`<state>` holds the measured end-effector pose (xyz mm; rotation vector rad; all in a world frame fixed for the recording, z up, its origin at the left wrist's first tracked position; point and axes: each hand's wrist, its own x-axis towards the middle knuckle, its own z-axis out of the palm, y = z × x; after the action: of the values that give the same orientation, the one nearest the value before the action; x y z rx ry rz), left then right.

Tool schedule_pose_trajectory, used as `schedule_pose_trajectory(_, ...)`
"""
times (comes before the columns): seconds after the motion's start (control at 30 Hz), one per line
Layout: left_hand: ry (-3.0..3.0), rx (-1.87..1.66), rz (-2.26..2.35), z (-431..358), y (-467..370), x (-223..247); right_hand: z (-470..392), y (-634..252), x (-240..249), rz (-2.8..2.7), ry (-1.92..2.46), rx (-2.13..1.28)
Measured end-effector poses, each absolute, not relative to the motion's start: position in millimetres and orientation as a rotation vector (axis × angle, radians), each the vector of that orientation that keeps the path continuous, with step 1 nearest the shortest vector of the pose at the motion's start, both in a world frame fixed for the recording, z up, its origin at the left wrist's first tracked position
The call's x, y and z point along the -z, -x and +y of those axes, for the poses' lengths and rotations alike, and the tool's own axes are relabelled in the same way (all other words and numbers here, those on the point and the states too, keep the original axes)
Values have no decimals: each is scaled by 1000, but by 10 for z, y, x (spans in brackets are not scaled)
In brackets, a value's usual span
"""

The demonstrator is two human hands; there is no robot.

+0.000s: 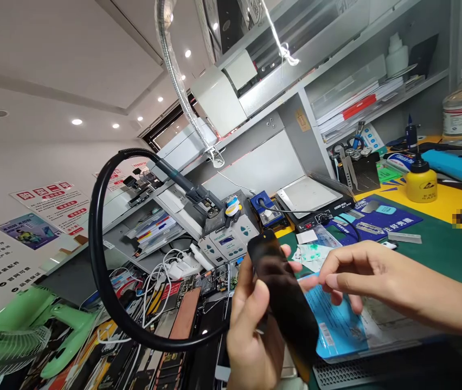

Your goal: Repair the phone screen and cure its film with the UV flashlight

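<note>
I see my left hand (251, 330) with its grip clamped around a dark phone (283, 303), holding it tilted above the cluttered table (438, 244). My right hand (361, 276) reaches in from the right, fingers loosely apart, holding nothing, fingertips just beside the phone's edge. Under both hands lies a blue packet (337, 325). A soldering station (231, 238) sits behind, and a yellow bottle (420, 181) stands well apart.

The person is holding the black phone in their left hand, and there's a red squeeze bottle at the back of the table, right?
Not quite. The bottle is yellow with a black top, not red, as the head view shows. The rest holds: the left hand grips the black phone, and the bottle stands at the back of the table.
</note>
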<state>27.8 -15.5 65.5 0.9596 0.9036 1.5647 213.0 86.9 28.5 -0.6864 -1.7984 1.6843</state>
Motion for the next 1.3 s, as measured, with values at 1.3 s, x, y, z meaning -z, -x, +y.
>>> schedule_pose_trajectory(1.3, -768, -1242, 585, -277, -275, -780, 857, -2125, -369, -1806, 848, -1664)
